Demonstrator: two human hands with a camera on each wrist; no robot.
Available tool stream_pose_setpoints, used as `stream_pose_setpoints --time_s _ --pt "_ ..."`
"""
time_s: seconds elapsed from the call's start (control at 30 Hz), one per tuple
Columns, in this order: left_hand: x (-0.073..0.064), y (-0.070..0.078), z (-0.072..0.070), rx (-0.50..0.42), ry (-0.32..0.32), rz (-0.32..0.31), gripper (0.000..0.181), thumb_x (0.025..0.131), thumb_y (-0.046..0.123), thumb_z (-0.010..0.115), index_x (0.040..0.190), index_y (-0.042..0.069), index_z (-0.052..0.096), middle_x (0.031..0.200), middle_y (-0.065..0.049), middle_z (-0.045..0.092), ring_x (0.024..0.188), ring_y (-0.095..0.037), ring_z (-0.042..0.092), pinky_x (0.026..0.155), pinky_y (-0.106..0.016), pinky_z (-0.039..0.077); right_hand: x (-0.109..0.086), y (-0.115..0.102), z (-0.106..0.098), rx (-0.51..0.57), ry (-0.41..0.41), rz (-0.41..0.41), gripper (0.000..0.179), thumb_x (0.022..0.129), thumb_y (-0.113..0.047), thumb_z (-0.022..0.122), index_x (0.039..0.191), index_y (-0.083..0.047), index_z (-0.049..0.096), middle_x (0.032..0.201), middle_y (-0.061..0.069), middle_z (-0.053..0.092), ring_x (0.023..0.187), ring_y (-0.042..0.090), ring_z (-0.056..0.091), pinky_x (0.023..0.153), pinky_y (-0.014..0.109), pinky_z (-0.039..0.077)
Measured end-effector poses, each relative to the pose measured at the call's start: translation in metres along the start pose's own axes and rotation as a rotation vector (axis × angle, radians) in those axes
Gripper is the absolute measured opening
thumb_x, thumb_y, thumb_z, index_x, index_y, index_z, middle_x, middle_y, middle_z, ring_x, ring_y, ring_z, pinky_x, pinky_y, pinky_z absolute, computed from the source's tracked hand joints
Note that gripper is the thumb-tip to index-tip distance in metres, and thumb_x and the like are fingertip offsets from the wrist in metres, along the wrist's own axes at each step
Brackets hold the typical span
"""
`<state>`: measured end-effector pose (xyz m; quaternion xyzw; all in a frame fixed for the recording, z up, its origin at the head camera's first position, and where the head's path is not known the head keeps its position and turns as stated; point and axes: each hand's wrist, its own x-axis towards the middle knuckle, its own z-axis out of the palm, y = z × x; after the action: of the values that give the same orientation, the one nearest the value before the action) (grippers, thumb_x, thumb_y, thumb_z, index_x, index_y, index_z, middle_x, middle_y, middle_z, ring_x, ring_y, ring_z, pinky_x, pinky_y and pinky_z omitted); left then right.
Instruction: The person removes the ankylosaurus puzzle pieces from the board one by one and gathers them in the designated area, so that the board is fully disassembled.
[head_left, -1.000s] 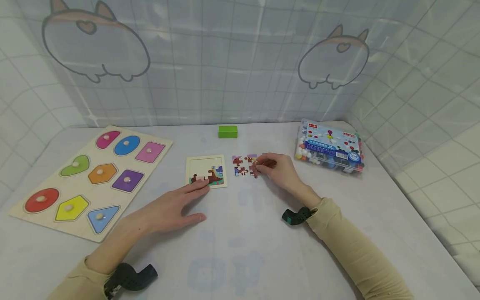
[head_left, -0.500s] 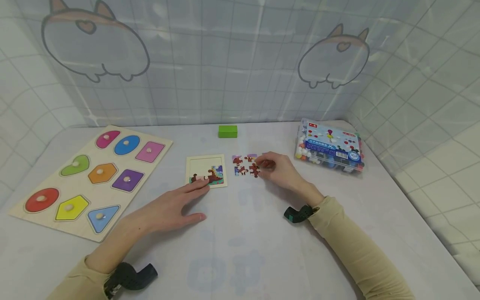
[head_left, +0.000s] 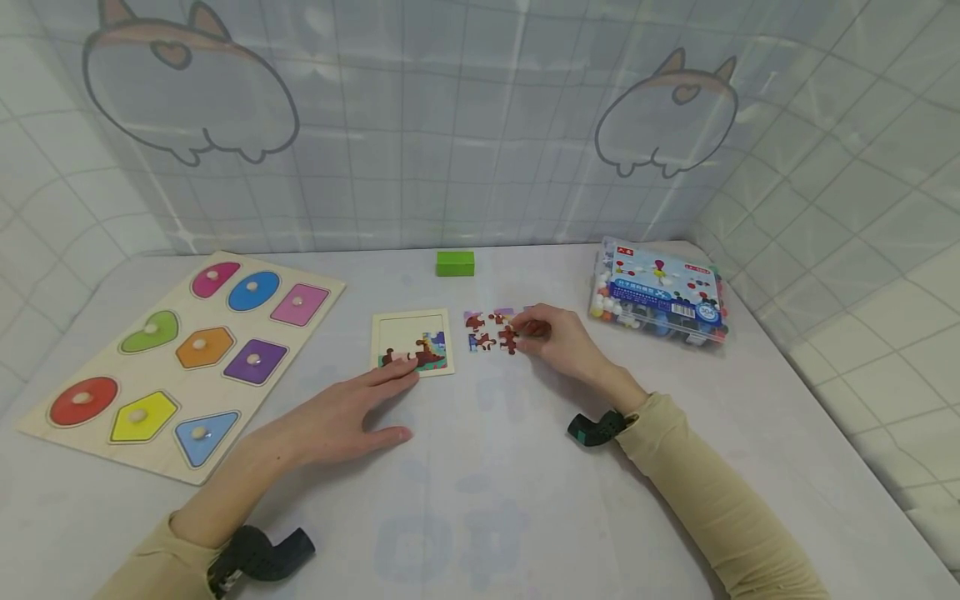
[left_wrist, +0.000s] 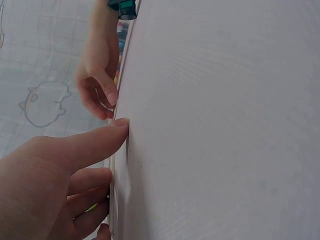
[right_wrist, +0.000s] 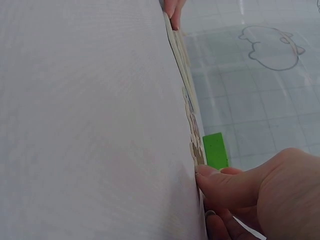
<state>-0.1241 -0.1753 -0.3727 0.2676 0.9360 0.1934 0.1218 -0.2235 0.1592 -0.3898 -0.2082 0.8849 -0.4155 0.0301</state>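
Observation:
A small square jigsaw tray (head_left: 408,318) with a pale rim lies mid-table in the head view, brown and teal pieces filling its lower part. My left hand (head_left: 337,417) rests flat beside it, its extended fingertips on the tray's near edge. To the tray's right lie several loose jigsaw pieces (head_left: 482,342), mostly brown and purple. My right hand (head_left: 562,342) pinches the near-right brown puzzle piece (head_left: 507,340) with curled fingers and thumb; the fingers partly hide it. In the right wrist view, the right thumb (right_wrist: 220,187) touches a piece's edge at table level.
A wooden shape board (head_left: 217,312) with knobbed colored shapes lies at left. The green block (head_left: 455,264) stands near the back edge. At back right is a clear plastic box (head_left: 660,292) of colored balls. A tiled-pattern curtain hangs behind the table.
My right hand has shifted slightly to the right, then stayed nearly in place, while the brown piece at its fingertips moved a little. The left hand and tray have not moved.

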Motion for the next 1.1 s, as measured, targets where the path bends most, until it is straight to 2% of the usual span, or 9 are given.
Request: stream_pose_setpoints --time_s 0.83,1.1 --pt "-0.0006 -0.0015 0.0009 -0.004 0.008 0.01 0.075 0.092 0.049 0.067 0.154 0.016 0.041 0.164 -0.005 0.03 0.147 -0.033 0.034 0.113 -0.055 0.038 -0.0001 0.0019 0.0008 0.015 0.006 -0.028 0.026 0.089 -0.001 0.072 0.114 -0.004 0.071 0.107 0.008 0.07 0.098 0.022 0.066 0.089 0.036 0.055" --pt "-0.0008 -0.0008 0.0009 0.023 0.029 0.007 0.073 0.092 0.051 0.066 0.153 0.016 0.043 0.162 -0.006 0.035 0.146 -0.032 0.036 0.113 -0.055 0.038 -0.0012 -0.0002 0.0006 0.007 0.036 -0.018 0.022 0.092 -0.005 0.07 0.114 -0.007 0.072 0.106 0.006 0.07 0.093 0.019 0.065 0.084 0.032 0.054"
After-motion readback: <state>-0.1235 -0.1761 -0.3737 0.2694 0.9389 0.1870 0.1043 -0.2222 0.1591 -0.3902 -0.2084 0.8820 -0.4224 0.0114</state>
